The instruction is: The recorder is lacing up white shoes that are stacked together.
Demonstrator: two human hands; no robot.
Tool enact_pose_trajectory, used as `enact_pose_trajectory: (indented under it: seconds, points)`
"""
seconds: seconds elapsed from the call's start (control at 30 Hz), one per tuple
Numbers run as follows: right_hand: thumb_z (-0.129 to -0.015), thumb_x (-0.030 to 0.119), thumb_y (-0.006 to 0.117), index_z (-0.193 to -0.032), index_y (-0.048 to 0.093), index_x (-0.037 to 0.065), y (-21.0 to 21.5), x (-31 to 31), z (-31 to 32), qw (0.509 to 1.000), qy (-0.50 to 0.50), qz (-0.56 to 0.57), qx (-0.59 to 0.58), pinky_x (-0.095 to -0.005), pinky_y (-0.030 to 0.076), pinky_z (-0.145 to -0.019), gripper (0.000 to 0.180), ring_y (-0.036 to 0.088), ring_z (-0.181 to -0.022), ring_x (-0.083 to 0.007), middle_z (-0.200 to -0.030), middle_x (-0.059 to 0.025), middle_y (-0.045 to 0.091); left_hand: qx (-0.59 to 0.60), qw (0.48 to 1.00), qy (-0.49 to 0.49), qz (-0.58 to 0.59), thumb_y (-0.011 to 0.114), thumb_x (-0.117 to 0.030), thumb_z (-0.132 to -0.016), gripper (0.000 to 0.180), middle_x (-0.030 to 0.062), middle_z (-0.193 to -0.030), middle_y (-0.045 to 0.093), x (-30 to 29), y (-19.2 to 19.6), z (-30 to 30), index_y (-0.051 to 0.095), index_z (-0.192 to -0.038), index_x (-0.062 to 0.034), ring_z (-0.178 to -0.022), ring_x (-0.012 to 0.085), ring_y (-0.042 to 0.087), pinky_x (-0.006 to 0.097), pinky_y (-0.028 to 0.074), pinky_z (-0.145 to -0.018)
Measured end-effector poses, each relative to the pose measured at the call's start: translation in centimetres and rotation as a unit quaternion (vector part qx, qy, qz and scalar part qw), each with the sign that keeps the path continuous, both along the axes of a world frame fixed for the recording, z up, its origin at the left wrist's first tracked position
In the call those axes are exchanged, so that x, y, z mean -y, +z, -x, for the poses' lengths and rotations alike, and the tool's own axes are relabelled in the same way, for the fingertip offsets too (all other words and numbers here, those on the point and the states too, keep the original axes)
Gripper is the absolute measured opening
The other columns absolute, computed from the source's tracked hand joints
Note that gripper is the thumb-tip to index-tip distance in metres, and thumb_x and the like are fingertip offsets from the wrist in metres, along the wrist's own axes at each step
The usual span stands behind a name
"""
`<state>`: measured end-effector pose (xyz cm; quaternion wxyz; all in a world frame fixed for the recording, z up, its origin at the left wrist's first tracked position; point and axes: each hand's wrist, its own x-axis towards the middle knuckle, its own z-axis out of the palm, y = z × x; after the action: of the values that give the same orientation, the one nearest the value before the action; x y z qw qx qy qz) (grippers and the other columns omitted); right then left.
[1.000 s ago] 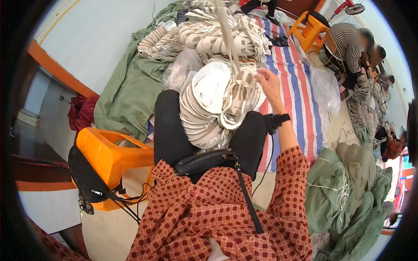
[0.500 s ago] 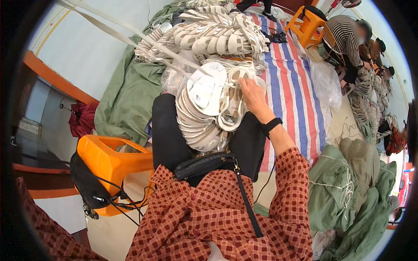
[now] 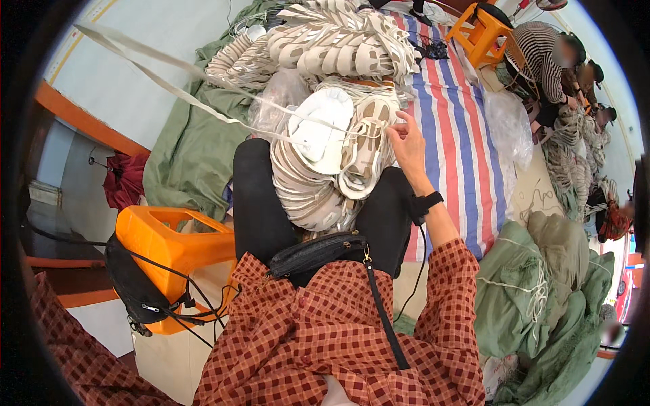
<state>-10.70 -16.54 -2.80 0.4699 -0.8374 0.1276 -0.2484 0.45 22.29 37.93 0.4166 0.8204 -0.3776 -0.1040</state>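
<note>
Right hand [image 3: 409, 143] noted at one o'clock from the centre of view, a broad black band [image 3: 425, 205] worn at its wrist. Thumb and forefinger were curved toward each other, their tips nearly together at the right edge of a cream-and-tan shoe upper [image 3: 365, 154]; whether any lacing was pinched there could not be told. The other fingers were loosely bent. The left hand was not seen, so its grip could not be told; only a red-and-brown checked sleeve [image 3: 74, 345] was recorded at eight o'clock.

The upper was seen at one o'clock, its toe pointed toward twelve, at the right side of a thick, curved stack of cream-and-grey shoe uppers [image 3: 301, 196] set between two black-trousered knees. Beside it, at twelve, a flat white oval piece [image 3: 332, 101] was laid on the stack. Two strands of flat cream lace [image 3: 233, 122] were stretched from the upper, across the white piece, toward ten.

Farther off at twelve, a larger heap of cream-and-tan uppers [image 3: 338, 51] was banked. A blue, red and white striped sheet [image 3: 460, 155] was spread at two; a crumpled green cloth [image 3: 183, 155] was observed at ten, and an orange plastic stool [image 3: 149, 237] at nine.
</note>
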Motion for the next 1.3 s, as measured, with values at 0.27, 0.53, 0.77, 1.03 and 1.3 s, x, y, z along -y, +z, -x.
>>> enact_pose_trajectory:
  seconds: [0.27, 0.53, 0.77, 1.03, 1.3]
  points:
    - [-0.079, 0.009, 0.064, -0.112, 0.055, 0.009, 0.2, -0.2, -0.9, 0.986, -0.008, 0.156, 0.053, -0.0373, 0.048, -0.064, 0.034, 0.064, -0.072, -0.0251, -0.08, -0.0074, 0.066, 0.029, 0.999, 0.019, -0.025, 0.053, -0.021, -0.091, 0.023, 0.0079, -0.09, 0.048, 0.1, -1.7, -0.2, 0.048, -0.106, -0.0055, -0.064, 0.0125, 0.045, 0.029, 0.041, -0.066]
    - [-0.088, 0.004, 0.057, -0.105, 0.051, 0.006, 1.1, 3.1, -0.5, 0.849, 0.279, -0.445, -0.062, -0.0197, 0.036, -0.053, 0.018, 0.036, -0.055, -0.0032, -0.07, 0.006, 0.045, 0.054, 0.996, 0.036, -0.056, 0.053, -0.021, -0.09, 0.025, 0.0087, -0.093, 0.05, -0.1, -3.3, -0.1, 0.049, -0.109, -0.0051, -0.065, 0.0132, 0.047, 0.029, 0.042, -0.068]
    - [-0.086, 0.005, 0.058, -0.101, 0.053, 0.006, 1.3, 2.4, -1.4, 0.851, 0.228, -0.464, -0.086, -0.0194, 0.037, -0.051, 0.016, 0.038, -0.051, -0.0046, -0.068, 0.0056, 0.047, 0.095, 0.99, 0.059, -0.083, 0.054, -0.021, -0.09, 0.028, 0.0095, -0.096, 0.051, -1.1, -3.7, 1.6, 0.049, -0.112, -0.0047, -0.067, 0.0137, 0.049, 0.03, 0.043, -0.069]
    - [-0.081, 0.012, 0.067, -0.097, 0.056, 0.002, 1.6, 1.0, -2.8, 0.934, 0.122, -0.324, -0.082, -0.024, 0.048, -0.052, 0.022, 0.054, -0.055, -0.0098, -0.071, -0.0024, 0.059, 0.132, 0.98, 0.078, -0.123, 0.054, -0.021, -0.089, 0.03, 0.0103, -0.1, 0.053, -3.1, -4.9, 3.9, 0.05, -0.115, -0.0042, -0.069, 0.0144, 0.05, 0.03, 0.044, -0.071]
    - [-0.084, 0.022, 0.065, -0.102, 0.06, 0.0, 1.1, 0.0, 0.1, 0.951, 0.196, -0.193, -0.142, -0.0228, 0.044, -0.049, 0.029, 0.056, -0.058, -0.0092, -0.075, -0.0037, 0.061, 0.18, 0.968, 0.106, -0.138, 0.055, -0.021, -0.089, 0.033, 0.0111, -0.103, 0.055, -4.2, -6.6, 4.1, 0.05, -0.117, -0.0038, -0.07, 0.015, 0.052, 0.031, 0.045, -0.073]
